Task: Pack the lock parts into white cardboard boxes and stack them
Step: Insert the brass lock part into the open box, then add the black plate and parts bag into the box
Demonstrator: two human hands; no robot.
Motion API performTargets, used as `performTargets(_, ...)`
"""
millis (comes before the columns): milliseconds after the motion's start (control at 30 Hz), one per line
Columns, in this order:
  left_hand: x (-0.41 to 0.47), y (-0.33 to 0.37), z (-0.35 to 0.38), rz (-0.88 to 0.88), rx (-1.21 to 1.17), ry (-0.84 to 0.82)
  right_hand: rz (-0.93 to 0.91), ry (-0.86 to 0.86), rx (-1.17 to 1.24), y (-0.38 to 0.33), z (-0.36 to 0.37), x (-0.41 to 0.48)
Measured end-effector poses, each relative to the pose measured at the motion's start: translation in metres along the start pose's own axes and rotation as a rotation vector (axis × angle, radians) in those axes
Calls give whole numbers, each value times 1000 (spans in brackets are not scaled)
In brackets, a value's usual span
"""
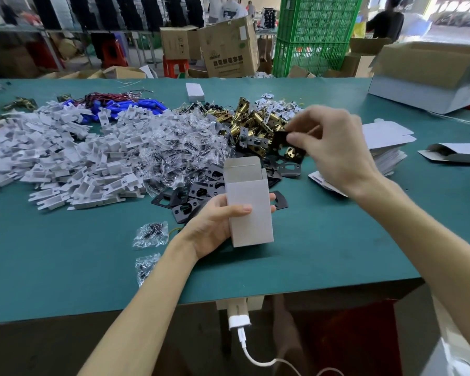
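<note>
Left hand (212, 226) holds white box (248, 210) upright, open end up.

Left forearm (144, 299) and right forearm (429, 240) bare; whitish cloth (456, 356), perhaps clothing.

the left hand (215, 226) held a small white box (251, 213) upright over the green worktop (323, 240), its top flap open. the right hand (334, 147) pinched a black metal part (279, 138) above a heap of brass latches (255, 118) and black plates (198, 191). white plastic pieces (65, 153) lay piled further left.
</note>
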State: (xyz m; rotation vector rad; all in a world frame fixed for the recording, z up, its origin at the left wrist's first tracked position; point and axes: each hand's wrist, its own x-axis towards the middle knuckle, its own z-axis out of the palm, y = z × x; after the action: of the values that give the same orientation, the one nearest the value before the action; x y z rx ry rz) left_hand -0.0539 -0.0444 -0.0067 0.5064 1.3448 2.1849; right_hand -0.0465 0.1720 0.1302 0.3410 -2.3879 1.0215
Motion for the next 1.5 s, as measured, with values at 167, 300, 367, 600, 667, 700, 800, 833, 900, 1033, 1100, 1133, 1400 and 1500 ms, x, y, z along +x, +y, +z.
performTargets(167, -1, 0, 1, -19, 39, -49, -118, -188, 36, -30, 15, 9)
performTargets(300, -3, 1, 2, -9, 37, -62, -161, -338, -79, -33, 32, 9)
performTargets(367, -3, 1, 2, -11, 41, -62, -154, -418, -127, -31, 36, 9)
performTargets(600, -2, 1, 0, -15, 74, -91, -74, -589, -132, -22, 40, 7)
performTargets(667, -1, 1, 0, -14, 63, -98, -56, -634, -159, -21, 41, 7)
performTargets(700, -1, 0, 0, -11, 62, -102, -56, -652, -169, -21, 42, 6)
performTargets(800, 0, -1, -1, -4, 65, -111, -54, -695, -196, -21, 44, 4)
performTargets(833, 1, -1, -1, -8, 64, -109, -47, -702, -205, -21, 44, 3)
performTargets(900, 1, 0, 0, -24, 61, -89, -39, -693, -230, -21, 45, 1)
performTargets(1033, -1, 1, -1, -34, 69, -60, -50, -655, -386, -22, 49, -7)
performTargets(1100, -1, 2, 0, -32, 69, -50, -9, -681, -398, -22, 48, -10)
performTargets(1133, -1, 2, 0, -31, 68, -46, 15, -701, -393, -22, 47, -11)
performTargets(1400, -2, 2, 1, -31, 43, -19, -105, -608, -446, -29, 45, -14)
performTargets(1500, 1, -1, -2, -24, 37, -18, -110, -423, -319, -24, 41, -10)
